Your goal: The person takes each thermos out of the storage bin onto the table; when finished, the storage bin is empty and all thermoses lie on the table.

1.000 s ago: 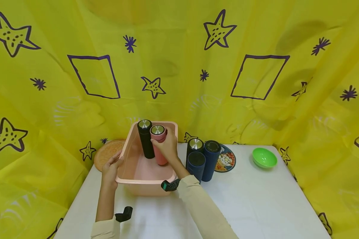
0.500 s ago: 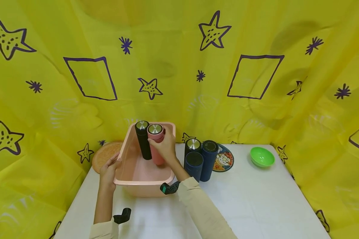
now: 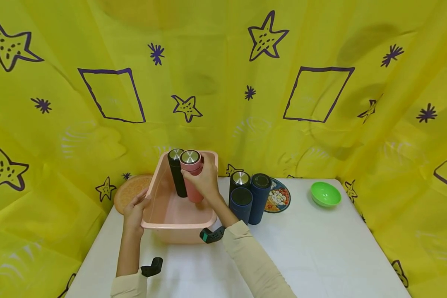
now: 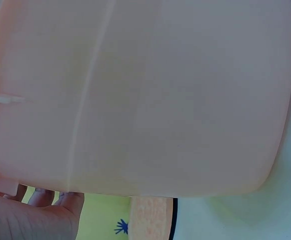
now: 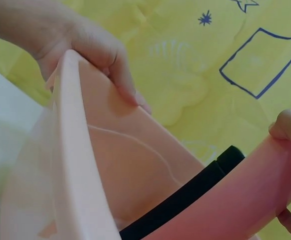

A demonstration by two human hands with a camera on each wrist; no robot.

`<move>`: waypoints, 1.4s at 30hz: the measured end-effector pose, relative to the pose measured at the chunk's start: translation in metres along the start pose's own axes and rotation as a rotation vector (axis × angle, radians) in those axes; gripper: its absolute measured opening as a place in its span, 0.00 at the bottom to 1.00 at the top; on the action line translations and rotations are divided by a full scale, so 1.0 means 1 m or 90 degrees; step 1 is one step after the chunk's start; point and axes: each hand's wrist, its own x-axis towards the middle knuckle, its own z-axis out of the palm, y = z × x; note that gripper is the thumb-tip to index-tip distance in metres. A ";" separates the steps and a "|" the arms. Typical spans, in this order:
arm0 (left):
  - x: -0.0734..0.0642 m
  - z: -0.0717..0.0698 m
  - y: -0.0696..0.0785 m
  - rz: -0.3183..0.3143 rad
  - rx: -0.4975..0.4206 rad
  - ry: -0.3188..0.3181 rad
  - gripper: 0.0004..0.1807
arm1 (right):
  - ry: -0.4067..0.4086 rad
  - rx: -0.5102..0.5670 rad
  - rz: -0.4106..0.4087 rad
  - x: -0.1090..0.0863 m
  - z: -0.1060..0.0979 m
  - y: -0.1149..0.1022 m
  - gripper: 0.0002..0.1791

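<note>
Pink bottle (image 3: 193, 192) within curled right fingers (image 5: 288, 125), left fingers (image 5: 121, 75) round tub rim (image 3: 180, 226), white tabletop (image 3: 301, 256) below, yellow patterned curtain (image 3: 216, 54) behind.

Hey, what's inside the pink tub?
A black bottle, and a pink bottle that the right hand holds. That hand and the pink bottle cover part of the tub, so anything behind them can't be seen.

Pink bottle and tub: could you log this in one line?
right hand: grips pink bottle | left hand: holds tub rim | black bottle: inside tub
</note>
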 end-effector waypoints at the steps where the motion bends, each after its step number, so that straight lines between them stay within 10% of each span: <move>1: 0.000 0.000 0.000 0.001 0.001 0.000 0.28 | -0.003 0.003 0.002 0.000 -0.001 -0.001 0.39; 42: 0.002 0.000 -0.002 0.007 0.004 0.008 0.28 | -0.031 0.116 -0.130 -0.013 -0.094 -0.089 0.37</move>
